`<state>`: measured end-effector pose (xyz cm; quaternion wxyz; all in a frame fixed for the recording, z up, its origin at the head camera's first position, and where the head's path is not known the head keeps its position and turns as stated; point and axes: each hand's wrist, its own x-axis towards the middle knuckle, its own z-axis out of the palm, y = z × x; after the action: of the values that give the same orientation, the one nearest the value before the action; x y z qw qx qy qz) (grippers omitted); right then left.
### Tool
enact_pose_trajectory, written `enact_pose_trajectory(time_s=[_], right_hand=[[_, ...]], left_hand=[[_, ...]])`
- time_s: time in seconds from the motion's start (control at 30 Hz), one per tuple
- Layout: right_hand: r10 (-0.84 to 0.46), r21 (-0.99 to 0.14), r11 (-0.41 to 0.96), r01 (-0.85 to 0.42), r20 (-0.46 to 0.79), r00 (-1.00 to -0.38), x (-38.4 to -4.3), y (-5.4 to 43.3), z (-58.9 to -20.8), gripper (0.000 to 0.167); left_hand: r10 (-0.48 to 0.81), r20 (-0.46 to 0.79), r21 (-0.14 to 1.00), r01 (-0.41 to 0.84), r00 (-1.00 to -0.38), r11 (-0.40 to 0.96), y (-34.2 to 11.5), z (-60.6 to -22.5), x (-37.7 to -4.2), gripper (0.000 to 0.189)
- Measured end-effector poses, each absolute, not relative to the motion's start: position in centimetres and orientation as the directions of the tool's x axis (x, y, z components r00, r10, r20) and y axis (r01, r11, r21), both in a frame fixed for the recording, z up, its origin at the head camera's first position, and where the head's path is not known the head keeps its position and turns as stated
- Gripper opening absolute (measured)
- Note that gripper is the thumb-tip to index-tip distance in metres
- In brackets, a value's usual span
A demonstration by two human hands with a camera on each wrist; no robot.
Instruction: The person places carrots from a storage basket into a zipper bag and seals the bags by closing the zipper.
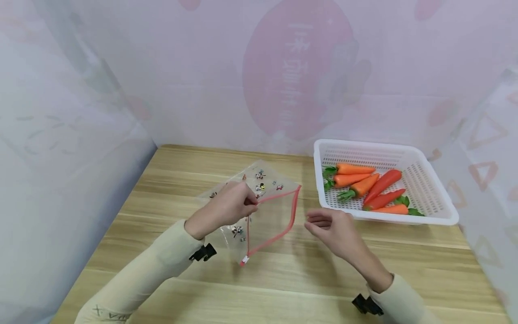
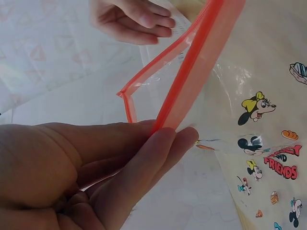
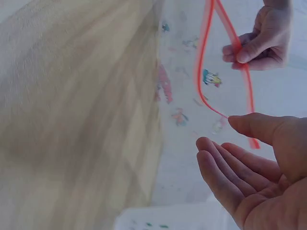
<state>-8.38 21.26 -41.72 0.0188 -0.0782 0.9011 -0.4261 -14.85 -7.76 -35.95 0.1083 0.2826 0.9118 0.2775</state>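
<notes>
A clear zip bag printed with cartoon characters is held up over the table, its red-edged mouth spread apart. The left hand pinches one red edge of the mouth between thumb and fingers. A small white slider sits at the near corner of that edge. Just right of the mouth, the right hand hovers apart from the bag, with its fingers loosely bent and nothing in them. In the right wrist view, the thumb and fingers of this hand are spread from each other.
A white perforated basket stands at the right on the wooden table. Inside lie several orange carrots with green tops and red peppers. Printed cloth walls enclose the table at the back and sides.
</notes>
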Motion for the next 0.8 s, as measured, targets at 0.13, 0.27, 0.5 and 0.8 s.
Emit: enact_pose_trajectory(time_s=[0.13,0.27,0.5,0.8], right_hand=[[-0.174,-0.739,0.655,-0.158,0.056,-0.983,-7.8,22.8,-39.7,0.028],[-0.176,-0.704,0.690,-0.171,0.066,-0.982,-7.8,24.6,-37.8,0.027],[-0.226,-0.601,0.764,-0.236,0.094,-0.970,-8.7,28.3,-34.5,0.029],[-0.377,-0.362,0.837,-0.411,0.164,-0.912,-10.9,34.0,-33.2,0.031]], left_hand=[[0.584,-0.043,0.564,0.463,-0.810,0.684,-7.8,-35.7,-14.9,0.034],[0.575,-0.066,0.570,0.442,-0.816,0.692,-7.8,-35.6,-14.9,0.029],[0.562,-0.083,0.572,0.422,-0.823,0.703,-7.8,-35.6,-14.8,0.022],[0.580,-0.068,0.556,0.452,-0.812,0.697,-7.7,-35.6,-15.0,0.042]])
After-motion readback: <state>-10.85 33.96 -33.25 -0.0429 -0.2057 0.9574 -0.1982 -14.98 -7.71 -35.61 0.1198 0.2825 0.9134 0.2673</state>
